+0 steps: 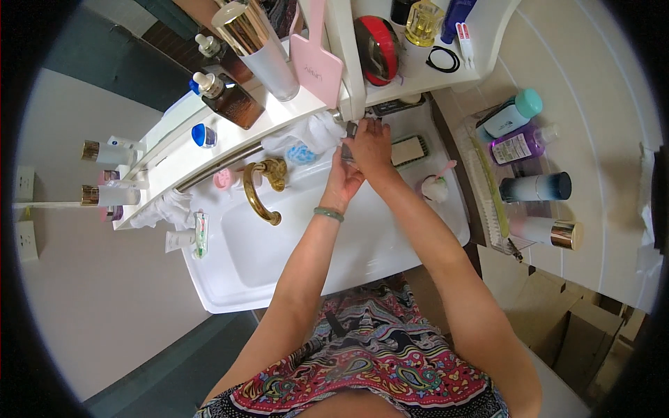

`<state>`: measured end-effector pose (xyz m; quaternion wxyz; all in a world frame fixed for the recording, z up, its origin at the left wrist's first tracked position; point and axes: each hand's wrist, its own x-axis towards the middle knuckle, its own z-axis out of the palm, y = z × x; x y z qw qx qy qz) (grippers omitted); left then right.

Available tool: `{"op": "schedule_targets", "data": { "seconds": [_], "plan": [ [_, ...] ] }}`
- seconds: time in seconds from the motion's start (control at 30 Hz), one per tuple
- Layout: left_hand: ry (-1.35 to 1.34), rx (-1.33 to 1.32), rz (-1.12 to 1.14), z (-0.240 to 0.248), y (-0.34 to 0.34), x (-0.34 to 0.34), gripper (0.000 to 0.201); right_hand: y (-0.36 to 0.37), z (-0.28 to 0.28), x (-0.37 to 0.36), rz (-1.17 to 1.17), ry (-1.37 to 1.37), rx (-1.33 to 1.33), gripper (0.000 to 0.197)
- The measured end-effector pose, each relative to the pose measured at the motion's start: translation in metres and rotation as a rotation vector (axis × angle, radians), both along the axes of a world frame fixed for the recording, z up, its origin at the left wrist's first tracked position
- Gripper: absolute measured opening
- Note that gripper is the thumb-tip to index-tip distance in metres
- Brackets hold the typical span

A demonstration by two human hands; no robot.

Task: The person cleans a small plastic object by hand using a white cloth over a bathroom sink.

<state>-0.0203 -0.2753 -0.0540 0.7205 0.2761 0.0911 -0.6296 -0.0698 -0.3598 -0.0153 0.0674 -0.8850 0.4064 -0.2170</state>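
At the back edge of the white sink (306,265), my two hands meet around a small dark grey object (350,131) whose kind I cannot make out. My left hand (345,180) is below with its palm turned up, closed at the object's near end. Over it lies my right hand (371,145), its fingers bent round the object's right side. Just right of the hands sits a scrub brush (410,150) on the sink's rim. White cloth (317,132) and a blue-and-white patterned item (302,154) are on the left. The gold faucet (261,198) curves over the basin.
Above the sink, a white shelf holds a brown dropper bottle (233,104), a tall gold-capped bottle (261,59) and a pink paddle-shaped item (317,66). Toothpaste (201,235) lies at the left rim. A pink-handled cup (433,188) and a basket of bottles (516,146) stand on the right.
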Motion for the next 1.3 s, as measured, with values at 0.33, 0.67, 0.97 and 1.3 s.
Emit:
{"op": "schedule_targets", "data": {
  "seconds": [0.33,0.67,0.97,1.3],
  "plan": [
    [0.007,-0.014,-0.047,0.000,-0.002,-0.002,0.049,-0.004,-0.006,0.002,0.136,-0.093,-0.046,0.051],
    [0.002,0.034,-0.069,0.002,-0.009,0.001,0.048,-0.004,-0.021,0.011,-0.101,0.168,-0.259,0.015],
    [-0.431,0.157,0.050,-0.010,0.000,0.019,0.036,0.040,-0.030,-0.065,-0.444,-0.697,0.529,0.017],
    [-1.006,0.288,0.088,-0.040,-0.019,0.003,0.047,-0.039,-0.079,-0.033,0.038,-1.857,1.951,0.065]
  ]
}}
